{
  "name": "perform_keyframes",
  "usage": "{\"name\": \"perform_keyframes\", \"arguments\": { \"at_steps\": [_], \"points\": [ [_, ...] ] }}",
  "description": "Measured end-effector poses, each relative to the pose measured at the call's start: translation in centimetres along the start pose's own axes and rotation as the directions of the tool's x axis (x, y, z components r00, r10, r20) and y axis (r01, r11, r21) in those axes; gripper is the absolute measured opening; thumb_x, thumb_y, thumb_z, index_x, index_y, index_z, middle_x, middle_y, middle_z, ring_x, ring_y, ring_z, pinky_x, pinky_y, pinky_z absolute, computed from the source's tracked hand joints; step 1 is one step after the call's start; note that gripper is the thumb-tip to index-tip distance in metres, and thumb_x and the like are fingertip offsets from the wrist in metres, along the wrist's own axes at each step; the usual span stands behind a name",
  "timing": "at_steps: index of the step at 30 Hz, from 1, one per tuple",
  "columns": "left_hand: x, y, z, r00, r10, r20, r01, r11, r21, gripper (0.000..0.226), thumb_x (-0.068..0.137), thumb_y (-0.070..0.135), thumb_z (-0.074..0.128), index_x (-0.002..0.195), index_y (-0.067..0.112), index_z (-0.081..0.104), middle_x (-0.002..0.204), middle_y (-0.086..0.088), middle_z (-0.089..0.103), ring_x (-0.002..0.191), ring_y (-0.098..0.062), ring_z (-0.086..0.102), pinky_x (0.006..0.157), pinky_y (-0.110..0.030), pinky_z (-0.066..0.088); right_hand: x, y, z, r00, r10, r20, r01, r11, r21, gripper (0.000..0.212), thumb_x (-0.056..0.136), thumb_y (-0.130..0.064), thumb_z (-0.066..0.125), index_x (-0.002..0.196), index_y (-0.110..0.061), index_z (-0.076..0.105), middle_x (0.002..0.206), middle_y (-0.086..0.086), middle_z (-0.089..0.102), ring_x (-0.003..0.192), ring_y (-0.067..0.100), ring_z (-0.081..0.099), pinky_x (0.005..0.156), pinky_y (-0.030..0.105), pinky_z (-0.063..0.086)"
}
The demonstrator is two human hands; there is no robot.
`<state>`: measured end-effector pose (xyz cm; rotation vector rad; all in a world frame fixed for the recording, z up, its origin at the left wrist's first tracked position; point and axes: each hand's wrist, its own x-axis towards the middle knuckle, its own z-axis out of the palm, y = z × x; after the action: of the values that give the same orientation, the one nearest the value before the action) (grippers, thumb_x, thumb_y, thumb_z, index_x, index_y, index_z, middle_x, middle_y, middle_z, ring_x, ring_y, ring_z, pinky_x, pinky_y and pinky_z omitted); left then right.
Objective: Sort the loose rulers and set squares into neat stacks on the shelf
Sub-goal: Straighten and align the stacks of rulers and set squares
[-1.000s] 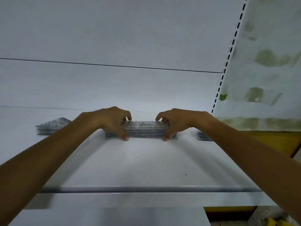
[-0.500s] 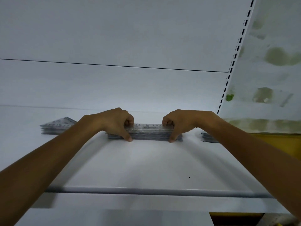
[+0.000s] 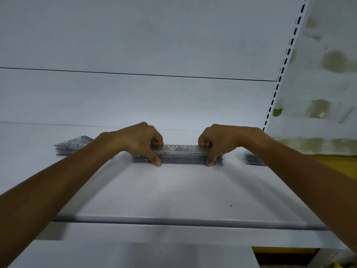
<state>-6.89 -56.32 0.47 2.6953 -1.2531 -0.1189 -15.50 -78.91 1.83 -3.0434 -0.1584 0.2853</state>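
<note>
A stack of clear rulers (image 3: pixel 181 154) lies across the back middle of the white shelf (image 3: pixel 173 192). My left hand (image 3: pixel 141 141) grips the stack's left part, fingers curled over its top and thumb down its front face. My right hand (image 3: pixel 218 142) grips the right part the same way, thumb tip touching the shelf. A stack of clear set squares (image 3: pixel 71 147) lies to the left, partly behind my left forearm. Another small stack (image 3: pixel 251 158) shows to the right, mostly hidden by my right forearm.
The shelf has a raised rail (image 3: pixel 173 221) along its front edge. A white back panel (image 3: pixel 135 97) rises behind the stacks. A slotted upright (image 3: pixel 284 60) bounds the shelf on the right, with a stained wall (image 3: pixel 324 84) beyond it.
Both hands have curled tighter onto the ruler stack and kept their hold. The view has shifted slightly, so the shelf sits a little further right and lower in the frame.
</note>
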Motion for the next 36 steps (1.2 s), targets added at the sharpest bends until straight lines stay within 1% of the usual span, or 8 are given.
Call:
{"name": "perform_keyframes", "arguments": {
  "at_steps": [5,9,13,17,21,28,32,36],
  "points": [
    [-0.5,-0.7,-0.3,0.999,-0.033,0.003,0.033,0.998,0.056,0.046,0.056,0.052,0.080,0.089,0.024,0.065,0.074,0.015,0.059,0.075,-0.007,0.057,0.062,-0.022,0.044,0.2,-0.2,-0.2,0.999,0.009,0.034,-0.009,1.000,-0.008,0.046,0.061,-0.045,0.081,0.093,-0.023,0.057,0.097,-0.005,0.057,0.070,0.008,0.052,0.060,0.021,0.041],
    [-0.5,-0.5,-0.4,0.999,-0.037,0.013,0.036,0.998,0.056,0.044,0.057,0.050,0.081,0.088,0.022,0.067,0.072,0.012,0.061,0.072,-0.007,0.057,0.065,-0.026,0.045,0.7,-0.4,0.0,1.000,-0.023,-0.004,0.023,0.999,-0.025,0.040,0.060,-0.046,0.081,0.060,-0.024,0.048,0.064,-0.010,0.047,0.058,0.010,0.044,0.051,0.022,0.033],
    [-0.5,-0.4,-0.5,0.999,-0.040,0.001,0.039,0.997,0.063,0.044,0.055,0.049,0.082,0.086,0.021,0.067,0.067,0.014,0.058,0.067,-0.003,0.054,0.058,-0.024,0.041,1.0,-0.5,-0.3,0.999,-0.046,-0.015,0.045,0.996,-0.078,0.052,0.058,-0.048,0.081,0.051,-0.019,0.038,0.052,-0.007,0.036,0.050,0.011,0.035,0.048,0.024,0.025],
    [-0.4,-0.3,-0.4,0.999,-0.053,0.002,0.053,0.995,0.085,0.039,0.055,0.051,0.081,0.081,0.029,0.062,0.067,0.018,0.055,0.067,-0.001,0.053,0.054,-0.022,0.035,1.1,-1.0,-0.5,1.000,-0.014,0.010,0.015,0.995,-0.099,0.047,0.057,-0.049,0.081,0.056,-0.022,0.043,0.055,-0.010,0.040,0.052,0.010,0.038,0.048,0.024,0.027],
    [-0.1,-0.1,-0.2,0.999,-0.051,0.010,0.051,0.996,0.068,0.046,0.057,0.047,0.081,0.093,0.024,0.064,0.074,0.018,0.055,0.077,-0.008,0.057,0.066,-0.026,0.045,1.0,-1.3,-0.2,0.999,0.045,0.029,-0.043,0.997,-0.058,0.048,0.061,-0.045,0.079,0.093,-0.029,0.046,0.081,-0.019,0.044,0.070,-0.001,0.046,0.052,0.020,0.033],
    [0.1,-0.1,0.0,0.999,-0.051,-0.012,0.052,0.997,0.057,0.042,0.058,0.045,0.081,0.090,0.024,0.065,0.078,0.015,0.059,0.082,-0.011,0.059,0.073,-0.028,0.049,1.0,-1.2,-0.1,1.000,0.010,0.026,-0.009,0.999,-0.052,0.035,0.062,-0.038,0.077,0.057,-0.019,0.048,0.053,-0.008,0.043,0.051,0.012,0.041,0.049,0.022,0.029],
    [-0.1,0.1,0.1,0.998,-0.057,0.019,0.056,0.997,0.047,0.041,0.065,0.043,0.078,0.096,0.021,0.063,0.086,0.006,0.061,0.084,-0.014,0.057,0.069,-0.024,0.044,0.8,-1.6,-0.1,0.997,0.051,0.056,-0.049,0.999,-0.022,0.031,0.064,-0.037,0.077,0.072,-0.014,0.057,0.067,-0.003,0.050,0.061,0.016,0.045,0.056,0.026,0.031],
    [-1.2,0.3,0.6,0.993,-0.112,-0.022,0.112,0.994,0.001,0.070,0.069,0.047,0.075,0.129,0.025,0.046,0.128,0.005,0.050,0.116,-0.015,0.046,0.093,-0.027,0.038,-0.3,-1.4,0.0,0.994,0.102,0.032,-0.103,0.994,0.042,0.048,0.065,-0.046,0.077,0.095,-0.012,0.061,0.091,0.000,0.059,0.083,0.019,0.054,0.065,0.028,0.037]
  ]
}}
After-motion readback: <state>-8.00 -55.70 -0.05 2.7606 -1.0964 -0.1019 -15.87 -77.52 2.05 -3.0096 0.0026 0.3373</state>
